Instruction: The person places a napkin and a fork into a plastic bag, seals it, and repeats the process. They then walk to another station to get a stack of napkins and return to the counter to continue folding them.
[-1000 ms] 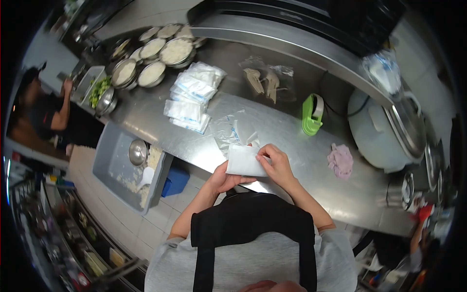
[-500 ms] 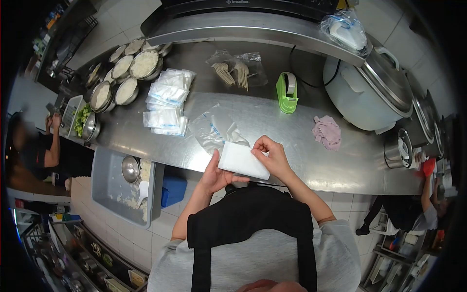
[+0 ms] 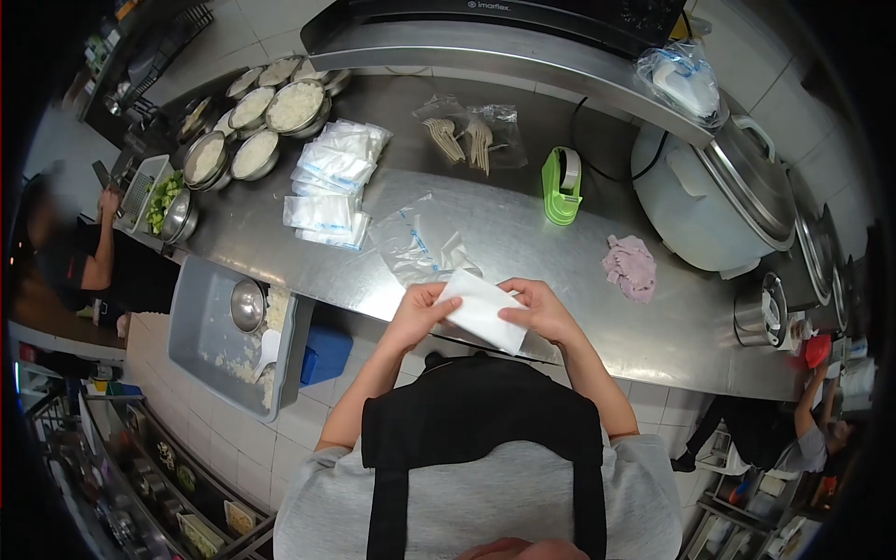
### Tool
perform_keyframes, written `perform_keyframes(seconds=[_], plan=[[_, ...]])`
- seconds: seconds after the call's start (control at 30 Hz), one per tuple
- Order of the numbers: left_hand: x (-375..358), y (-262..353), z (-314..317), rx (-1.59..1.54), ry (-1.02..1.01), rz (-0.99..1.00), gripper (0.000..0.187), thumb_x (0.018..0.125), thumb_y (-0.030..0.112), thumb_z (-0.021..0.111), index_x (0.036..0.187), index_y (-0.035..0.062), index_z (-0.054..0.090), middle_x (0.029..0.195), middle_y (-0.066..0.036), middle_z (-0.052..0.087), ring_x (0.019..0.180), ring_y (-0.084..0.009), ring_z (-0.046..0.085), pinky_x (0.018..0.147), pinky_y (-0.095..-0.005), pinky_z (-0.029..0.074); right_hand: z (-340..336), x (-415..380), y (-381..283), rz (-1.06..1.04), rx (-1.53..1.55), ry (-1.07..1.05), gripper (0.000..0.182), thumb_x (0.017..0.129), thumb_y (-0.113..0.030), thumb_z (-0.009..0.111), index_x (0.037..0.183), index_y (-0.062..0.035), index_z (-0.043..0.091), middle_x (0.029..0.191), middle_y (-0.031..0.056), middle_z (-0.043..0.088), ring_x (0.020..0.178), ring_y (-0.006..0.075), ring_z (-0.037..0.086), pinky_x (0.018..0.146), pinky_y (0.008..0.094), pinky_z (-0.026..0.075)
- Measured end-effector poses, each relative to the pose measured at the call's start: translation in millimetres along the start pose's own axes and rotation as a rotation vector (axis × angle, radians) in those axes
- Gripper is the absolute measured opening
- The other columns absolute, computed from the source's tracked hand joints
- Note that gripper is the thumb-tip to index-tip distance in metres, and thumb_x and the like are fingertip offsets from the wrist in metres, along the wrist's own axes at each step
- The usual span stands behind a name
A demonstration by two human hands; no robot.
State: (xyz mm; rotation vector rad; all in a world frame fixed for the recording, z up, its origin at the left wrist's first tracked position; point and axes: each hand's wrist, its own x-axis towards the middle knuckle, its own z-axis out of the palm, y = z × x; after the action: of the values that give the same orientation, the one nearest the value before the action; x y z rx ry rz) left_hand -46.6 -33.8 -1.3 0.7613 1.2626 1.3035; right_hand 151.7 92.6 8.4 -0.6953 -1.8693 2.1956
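A folded white paper napkin point(image 3: 486, 315) is held over the front edge of the counter. My left hand point(image 3: 415, 317) pinches its left side, thumb on top. The right side is gripped between thumb and fingers of my right hand point(image 3: 543, 314). Just beyond the napkin, a clear plastic bag point(image 3: 411, 245) with blue print lies crumpled on the metal counter. Behind it to the left is a pile of flat white packets point(image 3: 334, 173) in clear wrapping. Forks point(image 3: 480, 147) lie in open plastic bags farther back.
On the counter point(image 3: 485, 207) stand a green tape dispenser point(image 3: 562, 191), a pink cloth point(image 3: 630, 269), a large lidded pot point(image 3: 677, 201) and several rice bowls point(image 3: 297, 106). A grey bin point(image 3: 207, 350) sits below at left. One person point(image 3: 93, 252) works at left, another point(image 3: 793, 439) at right.
My left hand has gone from an open palm under the napkin to pinching its left side. My right hand has shifted right, and the napkin has tilted. The view has shifted slightly.
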Motion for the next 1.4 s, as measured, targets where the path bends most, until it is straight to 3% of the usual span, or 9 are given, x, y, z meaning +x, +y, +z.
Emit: perform_keyframes(seconds=[0.17,0.23,0.47,0.67,0.87,1.03,1.13,1.17,1.4], plan=[[-3,16,-21,0.338,0.409,0.295,0.019,0.081,0.006,0.058,0.099,0.0023,0.064,0.098,-0.01,0.064,0.085,-0.0177,0.062,0.068,-0.0256,0.051,-28,-9,21,-0.17,-0.094,0.454,0.047,0.073,0.006,0.054,0.119,0.0004,0.044,0.098,0.0108,0.06,0.088,0.0133,0.057,0.077,0.024,0.044],[-13,23,-19,1.002,0.368,0.578,0.023,0.073,0.006,0.062,0.096,0.0075,0.066,0.119,-0.013,0.054,0.107,-0.0258,0.053,0.079,-0.0298,0.049,-26,-17,14,-0.223,0.022,0.589,0.059,0.071,0.01,0.048,0.127,-0.0024,0.034,0.101,0.0129,0.058,0.095,0.0152,0.055,0.083,0.0256,0.041],[17,-28,-16,1.551,0.02,0.49,0.036,0.066,0.004,0.061,0.102,0.0107,0.062,0.137,-0.009,0.037,0.123,-0.0293,0.037,0.085,-0.0345,0.048,7,-24,20,-0.325,-0.394,0.518,0.032,0.069,0.006,0.051,0.099,-0.0016,0.058,0.1,0.0143,0.057,0.099,0.0261,0.054,0.089,0.0299,0.038],[36,-11,-1,1.333,0.185,0.618,0.039,0.07,-0.006,0.049,0.108,-0.0003,0.055,0.136,-0.009,0.037,0.122,-0.0293,0.04,0.082,-0.0331,0.049,37,-5,39,-0.237,-0.325,0.287,0.042,0.069,0.003,0.05,0.11,-0.0014,0.057,0.107,0.0205,0.055,0.104,0.0311,0.053,0.091,0.0308,0.038],[21,2,38,1.315,0.028,0.622,0.052,0.068,-0.008,0.05,0.119,0.003,0.049,0.138,-0.006,0.035,0.126,-0.0263,0.035,0.076,-0.0307,0.051,25,28,42,-0.077,-0.214,0.245,0.042,0.071,0.004,0.049,0.113,0.0036,0.052,0.107,0.0106,0.051,0.096,0.0184,0.051,0.082,0.0264,0.039],[10,9,55,1.247,-0.076,0.726,0.043,0.067,-0.011,0.049,0.109,-0.001,0.05,0.143,-0.009,0.024,0.13,-0.0278,0.027,0.067,-0.0295,0.054,44,52,14,-0.077,0.84,0.413,0.026,0.085,-0.018,0.054,0.106,-0.0038,0.055,0.095,0.0054,0.06,0.088,0.0175,0.056,0.077,0.0271,0.046],[2,9,59,1.256,-0.039,0.768,0.043,0.067,-0.011,0.051,0.11,-0.0044,0.049,0.144,-0.01,0.02,0.131,-0.0289,0.024,0.065,-0.028,0.055,35,76,-13,0.163,0.705,0.393,0.024,0.086,-0.022,0.052,0.103,-0.004,0.055,0.09,0.0041,0.059,0.082,0.0147,0.057,0.072,0.0256,0.048],[0,9,60,1.263,-0.061,0.754,0.047,0.066,-0.012,0.05,0.113,-0.0023,0.049,0.144,-0.008,0.022,0.131,-0.0278,0.024,0.063,-0.0276,0.055,28,93,1,0.124,0.466,0.41,0.033,0.092,-0.017,0.037,0.122,-0.0067,0.047,0.106,0.0049,0.055,0.089,0.0143,0.055,0.077,0.0232,0.046],[-5,1,40,1.344,0.155,0.703,0.061,0.062,-0.016,0.051,0.12,-0.0014,0.044,0.144,-0.01,0.02,0.132,-0.0322,0.021,0.056,-0.0259,0.055,43,104,11,-0.03,0.568,0.325,0.027,0.09,-0.02,0.047,0.109,-0.0025,0.053,0.098,0.0048,0.057,0.088,0.0142,0.055,0.078,0.0261,0.046]])
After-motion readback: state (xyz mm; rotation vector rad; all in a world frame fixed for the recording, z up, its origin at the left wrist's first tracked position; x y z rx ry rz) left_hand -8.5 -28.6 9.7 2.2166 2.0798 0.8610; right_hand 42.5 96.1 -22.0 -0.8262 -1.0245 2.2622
